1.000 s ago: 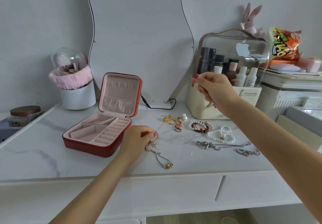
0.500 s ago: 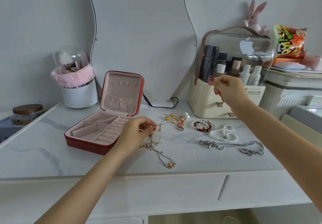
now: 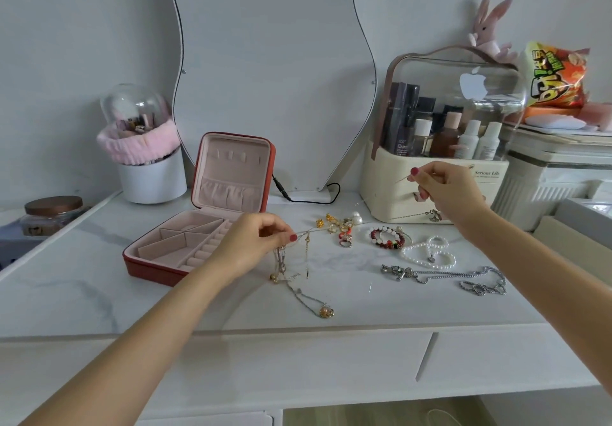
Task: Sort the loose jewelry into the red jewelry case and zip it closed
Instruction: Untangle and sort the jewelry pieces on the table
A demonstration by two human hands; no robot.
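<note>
the left hand (image 3: pixel 251 247) hangs just above the white marble-look tabletop (image 3: pixel 99 293), right beside the front corner of the red jewelry case (image 3: pixel 185 243). its thumb and forefinger are curled together and pinch a thin gold chain (image 3: pixel 306 253); loops and a small clasp of that chain dangle under the fingers, and the rest trails on the tabletop toward the person, ending in a round gold pendant (image 3: pixel 326 311).

the right hand (image 3: pixel 447 190) is raised higher, in front of the cream cosmetics organizer (image 3: pixel 430 167). its fingers are curled and the thumb and forefinger nip something very fine, which seems to be the far end of the same chain, though the strand between the two hands is too thin to follow for sure.

the red jewelry case lies open on the tabletop, lid upright against the wavy mirror (image 3: pixel 271 71), its pink compartments showing no jewelry inside. the zip is undone.

loose pieces lie on the tabletop between the hands and to the right: a cluster of gold rings and earrings (image 3: pixel 341 225), a red beaded bracelet (image 3: pixel 387 238), a pearl strand (image 3: pixel 427 253) just beside it, and a silver chain necklace (image 3: pixel 447 276) nearer the front edge.

a white brush holder (image 3: pixel 152 174) with a pink band stands left of the case, and a brown-lidded jar (image 3: pixel 49 215) sits at the far left.
</note>
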